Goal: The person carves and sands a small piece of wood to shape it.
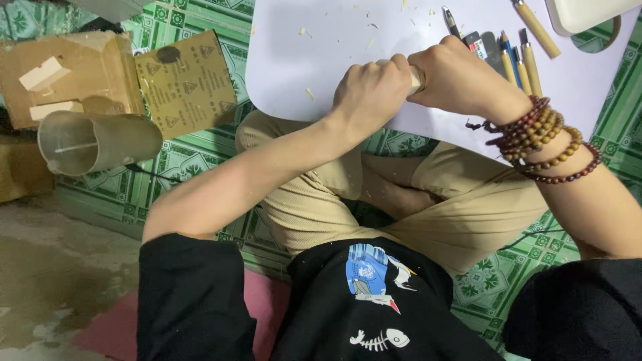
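Note:
My left hand (372, 88) is closed around a pale wooden piece (416, 77) over the near edge of a white low table (294, 60). Only a short stretch of the wood shows between my fists. My right hand (457, 78) grips the same piece from the right, and whether it also holds a tool is hidden. Bead bracelets (539, 138) wrap my right wrist. Small wood shavings (309, 93) lie scattered on the table top.
Several carving tools and pencils (518, 57) lie at the table's far right beside a cream tray (582, 13). On the green patterned floor mat at left are a sandpaper sheet (186, 80), a cardboard box (67, 73) with wood blocks and a grey cylinder (93, 142).

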